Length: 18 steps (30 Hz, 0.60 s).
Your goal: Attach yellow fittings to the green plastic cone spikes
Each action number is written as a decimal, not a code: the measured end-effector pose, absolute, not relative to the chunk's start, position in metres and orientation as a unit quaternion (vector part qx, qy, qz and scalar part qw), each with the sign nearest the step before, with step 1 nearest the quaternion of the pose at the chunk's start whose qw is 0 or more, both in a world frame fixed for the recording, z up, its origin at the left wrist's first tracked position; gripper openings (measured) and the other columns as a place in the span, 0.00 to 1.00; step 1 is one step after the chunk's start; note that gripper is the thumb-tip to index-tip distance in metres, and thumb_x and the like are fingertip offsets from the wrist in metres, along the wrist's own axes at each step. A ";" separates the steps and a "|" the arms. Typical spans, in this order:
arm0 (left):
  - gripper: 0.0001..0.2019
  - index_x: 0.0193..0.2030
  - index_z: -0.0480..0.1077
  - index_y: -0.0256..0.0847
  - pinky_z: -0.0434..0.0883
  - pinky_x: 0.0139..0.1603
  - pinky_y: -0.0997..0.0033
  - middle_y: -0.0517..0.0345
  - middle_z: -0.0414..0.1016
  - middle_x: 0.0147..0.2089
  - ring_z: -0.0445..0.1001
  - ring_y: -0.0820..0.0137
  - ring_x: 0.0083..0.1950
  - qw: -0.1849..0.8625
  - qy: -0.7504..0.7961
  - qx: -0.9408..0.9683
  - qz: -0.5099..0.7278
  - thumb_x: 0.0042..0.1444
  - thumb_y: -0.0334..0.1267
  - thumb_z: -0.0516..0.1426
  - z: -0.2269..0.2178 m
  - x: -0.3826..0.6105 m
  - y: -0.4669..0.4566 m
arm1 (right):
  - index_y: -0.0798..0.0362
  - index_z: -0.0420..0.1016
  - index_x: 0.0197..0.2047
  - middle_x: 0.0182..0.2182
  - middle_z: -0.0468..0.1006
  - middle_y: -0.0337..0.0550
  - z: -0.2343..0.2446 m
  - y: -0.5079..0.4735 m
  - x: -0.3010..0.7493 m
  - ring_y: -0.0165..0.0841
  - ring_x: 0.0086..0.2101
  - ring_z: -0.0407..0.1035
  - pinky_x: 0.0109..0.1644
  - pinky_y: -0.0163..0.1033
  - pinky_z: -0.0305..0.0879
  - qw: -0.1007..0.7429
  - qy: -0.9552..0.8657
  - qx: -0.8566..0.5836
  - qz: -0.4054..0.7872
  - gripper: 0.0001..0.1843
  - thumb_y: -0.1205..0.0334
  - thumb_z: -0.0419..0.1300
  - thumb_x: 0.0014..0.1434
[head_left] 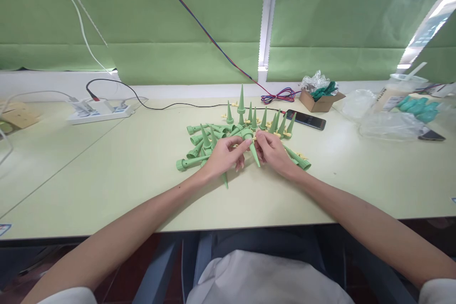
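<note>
My left hand [224, 156] and my right hand [272, 152] meet at the middle of the table, fingers pinched together around one green cone-shaped spike [251, 146] that points down toward me. A small yellow piece [255, 138] shows at the spike's wide end between my fingertips. Behind my hands lies a pile of several green spikes [208, 138], some lying flat. Others stand upright in a row [264, 121], with one tall stacked spike [241, 99] behind them. Small yellow parts [302, 156] lie scattered among them.
A black phone [305, 119] lies right of the spikes. A cardboard box [320, 100] with plastic bags sits behind it, clear bags of teal parts [416, 109] at far right. A white power strip [99, 109] with cables is at left. Green blinds cover the windows.
</note>
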<state>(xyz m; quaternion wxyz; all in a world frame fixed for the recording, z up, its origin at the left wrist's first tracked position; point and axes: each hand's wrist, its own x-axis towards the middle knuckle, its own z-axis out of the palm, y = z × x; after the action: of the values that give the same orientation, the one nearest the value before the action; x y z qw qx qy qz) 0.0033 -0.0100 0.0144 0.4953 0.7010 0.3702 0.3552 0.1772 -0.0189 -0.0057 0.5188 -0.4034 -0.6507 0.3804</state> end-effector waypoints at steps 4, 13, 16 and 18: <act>0.19 0.32 0.67 0.40 0.66 0.23 0.73 0.63 0.72 0.20 0.68 0.73 0.18 0.464 0.373 0.719 0.358 0.59 0.55 0.61 0.013 0.003 -0.011 | 0.48 0.58 0.22 0.13 0.60 0.33 -0.006 -0.018 0.177 0.28 0.14 0.56 0.19 0.37 0.54 0.524 -0.639 -0.399 0.397 0.33 0.30 0.49 0.64; 0.16 0.39 0.66 0.42 0.64 0.22 0.73 0.66 0.67 0.20 0.66 0.73 0.18 0.390 0.380 0.747 0.382 0.57 0.51 0.63 0.006 0.003 -0.011 | 0.49 0.55 0.17 0.11 0.58 0.34 -0.002 -0.020 0.176 0.27 0.13 0.54 0.19 0.38 0.52 0.518 -0.620 -0.387 0.444 0.36 0.30 0.50 0.63; 0.15 0.40 0.68 0.41 0.66 0.24 0.73 0.60 0.71 0.32 0.68 0.75 0.22 0.323 0.364 0.766 0.419 0.56 0.48 0.65 0.001 0.002 -0.008 | 0.48 0.54 0.17 0.10 0.58 0.33 -0.002 -0.020 0.176 0.27 0.12 0.54 0.19 0.38 0.51 0.517 -0.620 -0.384 0.449 0.35 0.31 0.50 0.64; 0.14 0.41 0.69 0.40 0.68 0.25 0.74 0.58 0.71 0.38 0.68 0.77 0.24 0.274 0.339 0.785 0.441 0.57 0.47 0.65 -0.002 0.002 -0.006 | 0.48 0.54 0.17 0.09 0.58 0.33 -0.002 -0.020 0.176 0.27 0.12 0.53 0.19 0.38 0.50 0.514 -0.620 -0.383 0.452 0.35 0.32 0.51 0.64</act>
<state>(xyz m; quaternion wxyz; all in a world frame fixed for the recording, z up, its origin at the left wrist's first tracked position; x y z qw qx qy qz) 0.0016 -0.0056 -0.0023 0.2735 0.7848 0.3388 0.4410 0.1762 -0.0200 -0.0018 0.5144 -0.3831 -0.6199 0.4520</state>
